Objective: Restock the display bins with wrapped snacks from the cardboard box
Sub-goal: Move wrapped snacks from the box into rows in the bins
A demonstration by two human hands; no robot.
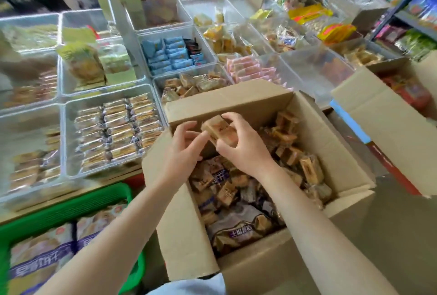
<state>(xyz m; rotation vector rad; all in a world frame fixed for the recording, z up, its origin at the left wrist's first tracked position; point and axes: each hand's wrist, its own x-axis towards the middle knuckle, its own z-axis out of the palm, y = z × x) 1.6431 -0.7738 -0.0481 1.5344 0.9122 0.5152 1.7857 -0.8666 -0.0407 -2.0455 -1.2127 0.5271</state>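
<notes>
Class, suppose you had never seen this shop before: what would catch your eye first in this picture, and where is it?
First, the two hands in the middle: the right hand and left hand together hold a tan wrapped snack above the open cardboard box full of similar packets. Next, the clear display bins spread behind and to the left. A green basket sits at lower left.

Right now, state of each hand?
Left hand: fingers curled at the end of the tan wrapped snack, steadying it over the cardboard box.
Right hand: gripping the same snack.
</notes>
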